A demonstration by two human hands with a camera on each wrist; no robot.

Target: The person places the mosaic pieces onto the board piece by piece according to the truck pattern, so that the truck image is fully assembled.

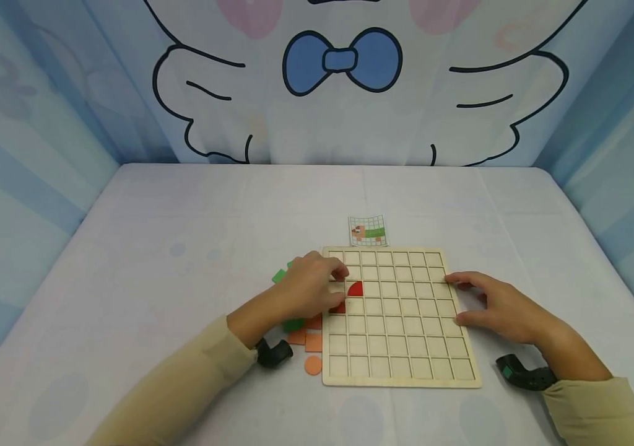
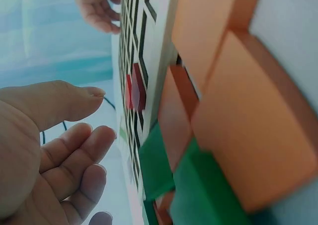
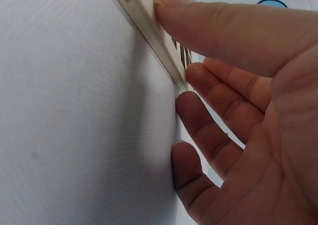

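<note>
A pale wooden grid board (image 1: 403, 308) lies flat on the table. One red quarter-round piece (image 1: 356, 288) sits in a cell near its upper left, and another red piece (image 1: 339, 308) shows just below my left hand (image 1: 307, 285). That hand hovers over the board's left side, thumb and fingers apart; the left wrist view shows nothing between them. At the board's right edge, my right hand (image 1: 498, 306) touches the rim with its fingertips. In the right wrist view its thumb (image 3: 198, 29) rests on the board's face while the loosely bent fingers lie along the edge.
Left of the board are several loose pieces: green ones (image 1: 293, 324), an orange square (image 1: 314, 342) and an orange disc (image 1: 313, 365), partly hidden by the left arm. A small printed card (image 1: 368, 231) with a gridded picture lies beyond the board. Patterned curtains (image 1: 33, 186) surround the white table.
</note>
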